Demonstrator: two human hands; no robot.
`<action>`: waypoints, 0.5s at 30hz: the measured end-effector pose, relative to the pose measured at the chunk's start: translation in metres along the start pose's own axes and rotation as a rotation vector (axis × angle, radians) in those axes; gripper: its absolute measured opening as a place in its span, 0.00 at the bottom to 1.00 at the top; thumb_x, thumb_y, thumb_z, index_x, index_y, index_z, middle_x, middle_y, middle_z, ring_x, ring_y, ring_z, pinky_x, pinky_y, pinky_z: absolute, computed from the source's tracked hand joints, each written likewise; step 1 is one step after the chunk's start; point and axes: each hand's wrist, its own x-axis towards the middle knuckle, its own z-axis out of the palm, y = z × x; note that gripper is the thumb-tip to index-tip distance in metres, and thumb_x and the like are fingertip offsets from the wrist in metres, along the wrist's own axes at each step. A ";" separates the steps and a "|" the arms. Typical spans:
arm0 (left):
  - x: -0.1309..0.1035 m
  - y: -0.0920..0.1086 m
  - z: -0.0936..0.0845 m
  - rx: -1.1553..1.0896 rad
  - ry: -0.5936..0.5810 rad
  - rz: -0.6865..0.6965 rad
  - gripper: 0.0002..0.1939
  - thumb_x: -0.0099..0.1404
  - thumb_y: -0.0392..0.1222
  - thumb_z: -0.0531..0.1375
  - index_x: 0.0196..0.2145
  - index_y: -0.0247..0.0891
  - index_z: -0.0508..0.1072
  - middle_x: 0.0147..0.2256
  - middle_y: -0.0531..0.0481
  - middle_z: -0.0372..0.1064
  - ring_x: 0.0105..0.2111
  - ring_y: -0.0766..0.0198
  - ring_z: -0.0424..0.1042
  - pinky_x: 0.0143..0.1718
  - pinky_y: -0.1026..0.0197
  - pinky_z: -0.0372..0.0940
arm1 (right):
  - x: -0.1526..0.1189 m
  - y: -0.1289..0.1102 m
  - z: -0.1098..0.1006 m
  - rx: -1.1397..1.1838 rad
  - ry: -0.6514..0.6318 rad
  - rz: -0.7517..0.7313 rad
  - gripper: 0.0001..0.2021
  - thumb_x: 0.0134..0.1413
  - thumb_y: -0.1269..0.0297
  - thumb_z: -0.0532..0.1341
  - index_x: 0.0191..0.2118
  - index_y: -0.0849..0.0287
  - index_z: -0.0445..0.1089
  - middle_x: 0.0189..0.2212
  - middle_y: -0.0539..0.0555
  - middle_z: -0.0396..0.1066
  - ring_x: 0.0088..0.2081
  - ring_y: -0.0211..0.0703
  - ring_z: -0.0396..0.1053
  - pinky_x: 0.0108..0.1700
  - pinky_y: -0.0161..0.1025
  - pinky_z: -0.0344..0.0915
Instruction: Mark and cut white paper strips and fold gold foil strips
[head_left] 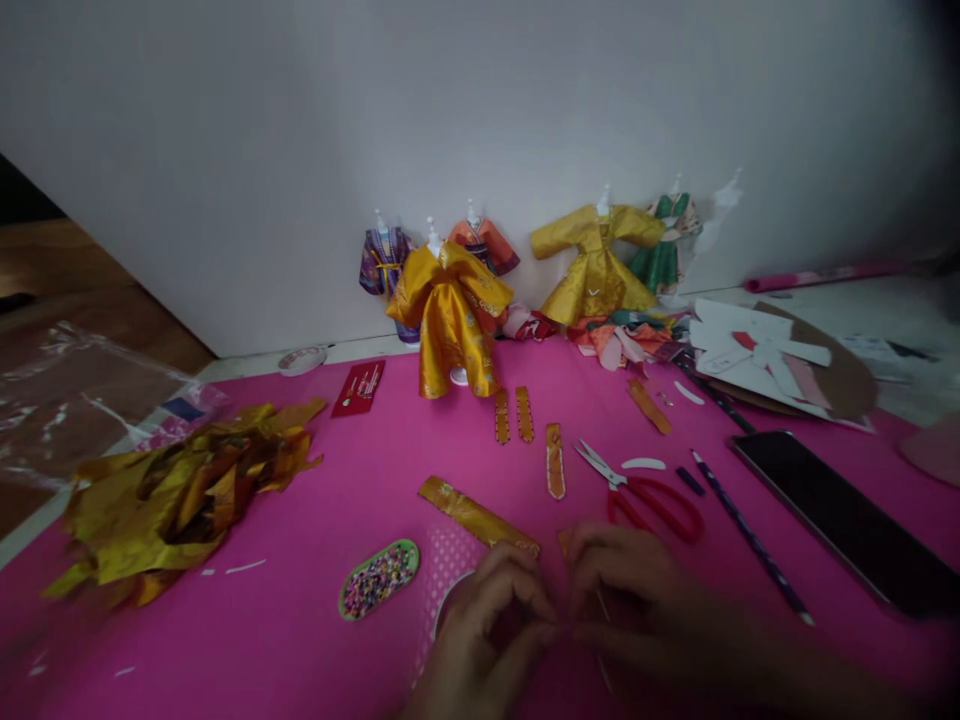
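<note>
My left hand [491,625] is closed in a pinch at the bottom middle, its fingertips almost meeting those of my right hand [637,590], which is pinched too. What the fingertips hold is too small and blurred to name. A bit of gold cloth [565,542] shows beside my right fingers. Just beyond my left hand lies a gold brocade strip [476,514]. To its left is a green-rimmed oval dish of multicoloured beads [379,579]. Three bead-edged gold tabs, one of them a pointed tab [554,462], lie further back. Red-handled scissors [637,490] rest open beyond my right hand.
Small dressed doll forms, including a gold-robed one [450,310], stand along the wall. Gold fabric scraps [172,500] are heaped at left. A phone [840,515], a pencil [752,538] and paper pieces [757,350] lie at right. A red card [358,388] sits further back.
</note>
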 end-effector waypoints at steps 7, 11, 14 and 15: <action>0.000 0.002 0.001 0.010 -0.003 0.031 0.06 0.64 0.32 0.60 0.31 0.41 0.71 0.32 0.53 0.66 0.33 0.63 0.66 0.35 0.62 0.60 | 0.000 0.002 0.001 0.019 -0.016 -0.020 0.06 0.53 0.75 0.66 0.31 0.57 0.70 0.32 0.50 0.69 0.33 0.39 0.70 0.33 0.35 0.66; 0.000 0.002 0.001 0.016 -0.002 0.046 0.07 0.62 0.29 0.60 0.31 0.41 0.71 0.33 0.54 0.66 0.33 0.64 0.66 0.35 0.62 0.60 | 0.001 -0.001 0.000 0.003 0.007 -0.052 0.07 0.52 0.76 0.64 0.29 0.57 0.69 0.29 0.49 0.68 0.30 0.37 0.68 0.31 0.34 0.64; 0.000 0.002 0.000 0.026 -0.009 0.039 0.08 0.61 0.28 0.61 0.32 0.42 0.72 0.33 0.54 0.66 0.34 0.63 0.67 0.35 0.62 0.61 | 0.002 -0.003 0.000 -0.017 0.029 -0.091 0.08 0.50 0.78 0.62 0.29 0.57 0.68 0.29 0.50 0.68 0.30 0.38 0.69 0.31 0.34 0.65; -0.001 0.002 0.000 0.026 -0.007 0.037 0.09 0.61 0.28 0.61 0.32 0.42 0.72 0.33 0.54 0.66 0.34 0.63 0.67 0.36 0.62 0.61 | 0.001 -0.004 0.000 -0.022 0.031 -0.100 0.09 0.49 0.79 0.61 0.29 0.57 0.68 0.29 0.50 0.68 0.30 0.38 0.70 0.31 0.34 0.66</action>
